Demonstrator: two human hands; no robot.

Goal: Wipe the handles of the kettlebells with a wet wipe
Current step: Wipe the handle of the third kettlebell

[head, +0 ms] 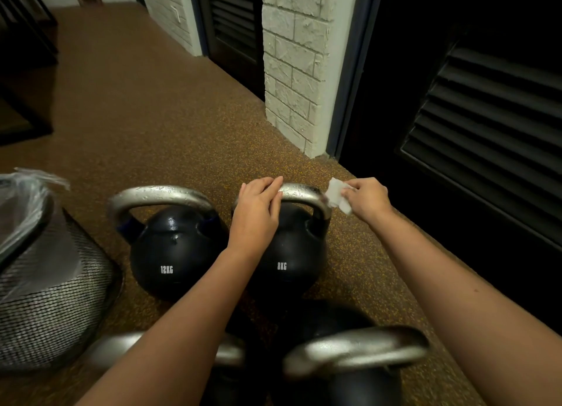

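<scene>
Mesh bin (51, 287), plastic-lined, stands left of the 12KG kettlebell (170, 250). Your left hand (258, 211) lies flat-fingered over the 8KG kettlebell (292, 253) handle; your right hand (366, 197) pinches the wet wipe (336, 194) at its right corner. Open floor (146, 107) lies beyond.

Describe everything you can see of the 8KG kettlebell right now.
The 8KG kettlebell stands upright on the speckled floor, right of the 12KG kettlebell. Black round body, white "8KG" print, silvery metal loop handle. The left hand rests on the handle's left side; the right hand presses a white wet wipe to its right corner.
</scene>
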